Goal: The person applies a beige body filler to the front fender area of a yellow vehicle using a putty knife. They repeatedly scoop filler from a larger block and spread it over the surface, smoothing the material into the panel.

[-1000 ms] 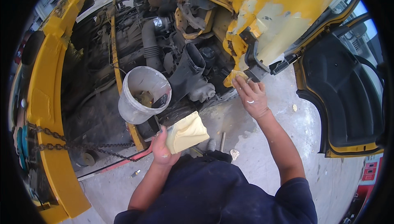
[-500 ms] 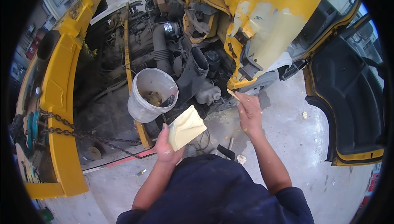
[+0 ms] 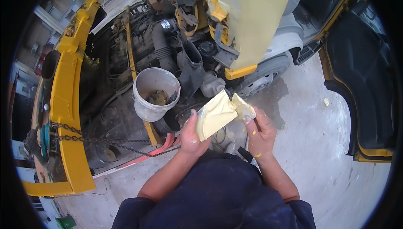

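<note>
My left hand (image 3: pixel 194 137) grips a flat putty board (image 3: pixel 202 124), its top thickly covered with pale yellow putty (image 3: pixel 218 113). In my right hand (image 3: pixel 261 136), between thumb and fingers, is a thin putty spreader (image 3: pixel 243 108) smeared with the same putty. The spreader's edge is at the right end of the board, touching or nearly touching the putty. Yellow specks stick to my right thumb and wrist. Ahead of my hands hangs a yellow vehicle body panel (image 3: pixel 260 23), a broad part of it coated in pale putty.
A grey bucket (image 3: pixel 140 103) with scraps inside stands on the frame, left of my hands. Beyond lie engine parts and a black duct (image 3: pixel 191 67). A yellow beam (image 3: pixel 67 99) with chains (image 3: pixel 100 140) is at left, an open black door (image 3: pixel 357 73) at right, a wheel (image 3: pixel 268 73) below the panel.
My right hand has come down and left from the panel's lower edge to the putty board. The board has moved slightly right and up, and the view has shifted.
</note>
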`<state>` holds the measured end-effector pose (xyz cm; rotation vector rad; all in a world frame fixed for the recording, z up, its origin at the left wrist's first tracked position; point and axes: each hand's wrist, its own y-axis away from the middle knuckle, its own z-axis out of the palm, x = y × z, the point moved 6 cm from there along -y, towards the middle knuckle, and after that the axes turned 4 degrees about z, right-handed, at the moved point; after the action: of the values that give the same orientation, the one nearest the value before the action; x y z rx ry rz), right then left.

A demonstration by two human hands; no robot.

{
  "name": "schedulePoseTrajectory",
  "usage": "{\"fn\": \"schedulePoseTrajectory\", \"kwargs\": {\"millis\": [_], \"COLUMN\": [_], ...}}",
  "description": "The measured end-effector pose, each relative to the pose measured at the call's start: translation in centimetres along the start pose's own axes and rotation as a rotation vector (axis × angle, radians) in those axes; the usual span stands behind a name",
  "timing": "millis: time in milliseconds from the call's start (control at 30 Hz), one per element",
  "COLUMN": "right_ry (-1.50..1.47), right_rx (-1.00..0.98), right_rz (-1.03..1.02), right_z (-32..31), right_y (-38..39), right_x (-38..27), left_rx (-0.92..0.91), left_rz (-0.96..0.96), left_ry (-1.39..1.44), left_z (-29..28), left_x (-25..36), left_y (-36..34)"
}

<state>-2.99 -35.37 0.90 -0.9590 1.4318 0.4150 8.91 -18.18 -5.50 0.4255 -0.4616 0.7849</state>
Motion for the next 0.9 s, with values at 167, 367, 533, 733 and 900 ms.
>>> {"fn": "schedulePoseTrajectory", "kwargs": {"millis": [167, 367, 533, 733, 900], "right_ry": [0.239, 0.439, 0.617, 0.822, 0.657], "right_rx": [-0.08, 0.109, 0.071, -0.069, 0.029], "right_rz": [-0.039, -0.119, -0.423, -0.385, 0.06], "right_z": [-1.9, -4.8, -1.2, 5.0, 4.2], "right_y": [0.7, 0.8, 0.5, 0.8, 1.0], "right_x": [0.7, -1.3, -5.8, -6.1, -5.4], "left_rx": [-0.003, -0.032, -0.043, -0.091, -0.09], "left_rz": [-0.021, -0.018, -0.094, -0.156, -0.089], "left_ry": [0.018, 0.036, 0.009, -0.055, -0.007], "left_z": [0.5, 0.4, 0.3, -2.1, -4.2], "left_x": [-1.0, -1.0, -0.4, 2.0, 5.6], "left_y": [-0.2, -0.9, -2.7, -4.6, -7.4]}}
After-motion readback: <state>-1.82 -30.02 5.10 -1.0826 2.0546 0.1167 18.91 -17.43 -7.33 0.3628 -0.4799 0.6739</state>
